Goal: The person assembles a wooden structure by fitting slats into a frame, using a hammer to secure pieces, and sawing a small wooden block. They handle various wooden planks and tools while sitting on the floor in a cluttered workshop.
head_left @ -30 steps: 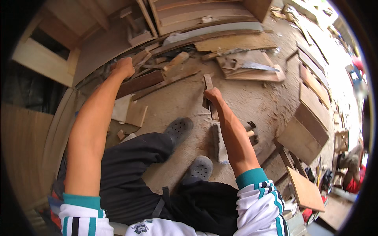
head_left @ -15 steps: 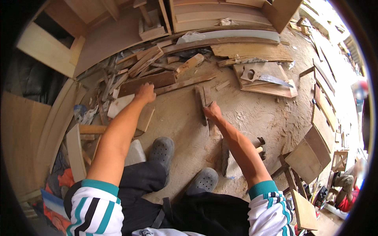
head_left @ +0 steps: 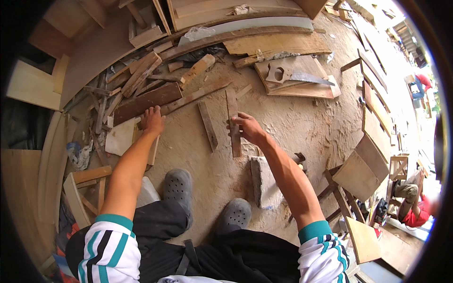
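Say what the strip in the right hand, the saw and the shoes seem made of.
Strip: wood, probably unpainted, by its uneven brown face. Saw blade: likely bare metal, grey with a toothed edge; its handle: perhaps wood, plain tan. Shoes: moulded foam or rubber, apparently, matte grey and holed.

I note a narrow, weathered brown wood strip gripped across its middle by the right hand, its length running near to far. I record a second, similar strip loose on the floor just to its left, slanted, its near end toward the first. I find a wider dark brown board slanting beside the left hand; contact cannot be determined
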A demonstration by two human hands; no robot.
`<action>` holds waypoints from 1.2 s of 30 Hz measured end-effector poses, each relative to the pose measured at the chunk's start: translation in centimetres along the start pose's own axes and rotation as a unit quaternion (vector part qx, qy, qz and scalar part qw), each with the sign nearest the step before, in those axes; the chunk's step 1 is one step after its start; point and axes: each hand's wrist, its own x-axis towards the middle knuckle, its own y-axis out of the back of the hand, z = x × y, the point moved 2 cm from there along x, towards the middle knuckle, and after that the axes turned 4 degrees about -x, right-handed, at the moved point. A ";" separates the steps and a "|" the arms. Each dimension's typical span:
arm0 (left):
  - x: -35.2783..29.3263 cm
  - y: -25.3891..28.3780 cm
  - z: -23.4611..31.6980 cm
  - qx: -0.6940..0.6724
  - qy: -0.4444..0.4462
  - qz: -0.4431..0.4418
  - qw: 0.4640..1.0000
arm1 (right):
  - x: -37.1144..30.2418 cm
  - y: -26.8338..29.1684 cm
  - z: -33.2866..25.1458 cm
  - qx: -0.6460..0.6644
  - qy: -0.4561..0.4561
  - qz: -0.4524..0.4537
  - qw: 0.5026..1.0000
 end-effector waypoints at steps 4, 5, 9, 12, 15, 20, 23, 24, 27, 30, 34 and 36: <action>-0.4 -0.8 -0.7 0.034 -0.050 0.055 0.997 | -1.9 -1.6 -1.9 0.034 -0.005 -0.057 0.998; -0.8 -0.7 -0.6 0.023 -0.063 0.069 0.995 | -2.8 -2.0 -2.4 0.039 -0.001 -0.053 0.998; -2.2 -0.1 -0.4 -0.051 -0.119 0.095 0.987 | -3.5 -1.4 -3.1 0.087 0.042 -0.105 0.990; -2.9 0.2 -0.5 -0.071 -0.181 0.140 0.971 | -3.9 -0.8 -3.5 0.086 0.089 -0.138 0.983; -4.3 0.9 1.2 -0.125 -0.166 0.129 0.970 | -5.2 -0.1 -4.1 0.099 0.109 -0.114 0.983; -4.7 -0.2 3.0 -0.231 -0.203 0.149 0.940 | -7.7 -1.0 -5.5 0.117 0.149 -0.055 0.980; -4.8 0.6 7.3 -0.370 -0.223 0.084 0.898 | -8.4 0.7 -5.6 0.081 0.166 -0.012 0.983; -5.1 1.1 9.3 -0.425 -0.226 0.042 0.876 | -8.5 1.8 -5.4 0.065 0.170 0.003 0.983; -7.3 3.6 15.4 -0.510 -0.201 -0.042 0.836 | -9.7 3.9 -4.8 0.024 0.198 0.064 0.978; -8.0 3.9 20.3 -0.609 -0.192 -0.127 0.759 | -11.6 4.7 -4.7 0.000 0.228 0.135 0.964; -10.5 5.2 27.5 -0.667 -0.200 -0.211 0.685 | -15.9 6.8 -4.5 -0.017 0.233 0.232 0.944; -11.8 5.9 30.7 -0.687 -0.205 -0.212 0.665 | -18.5 8.0 -4.5 -0.055 0.223 0.295 0.928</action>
